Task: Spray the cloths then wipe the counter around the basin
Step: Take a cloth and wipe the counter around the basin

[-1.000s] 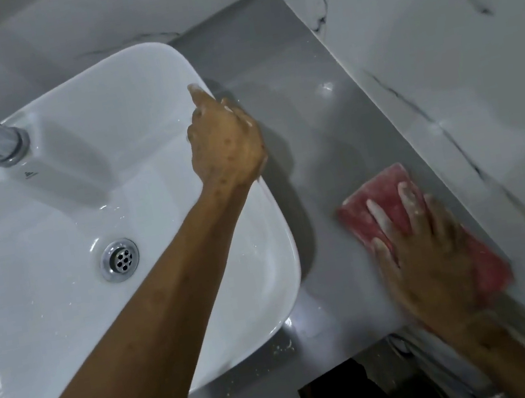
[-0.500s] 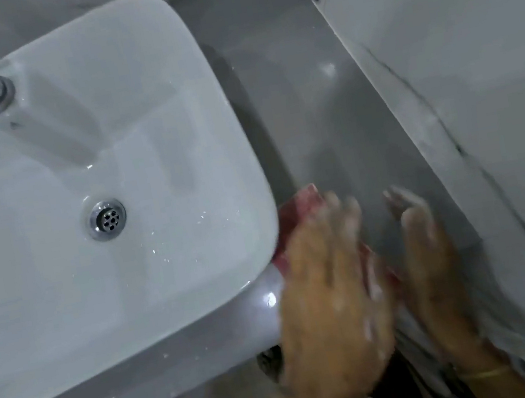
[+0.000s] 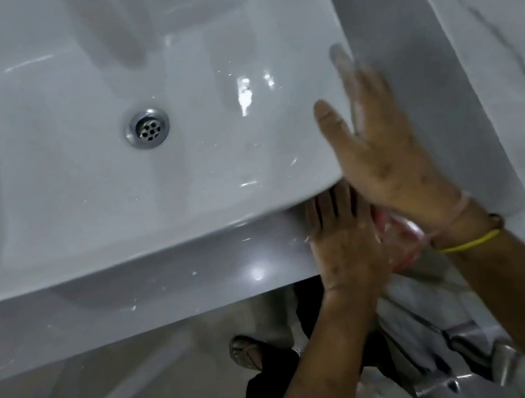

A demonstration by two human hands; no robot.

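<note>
Since a moment ago our left hand (image 3: 344, 240) has slid onto the pink cloth (image 3: 396, 239) at the grey counter's (image 3: 134, 310) front edge, fingers flat, tips under the white ceramic basin's (image 3: 79, 194) front-right corner. Our right hand (image 3: 381, 151) hovers above, fingers spread, gripping nothing.

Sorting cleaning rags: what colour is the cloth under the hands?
Pinkish red cloth, seen between both hands in the head view.
</note>
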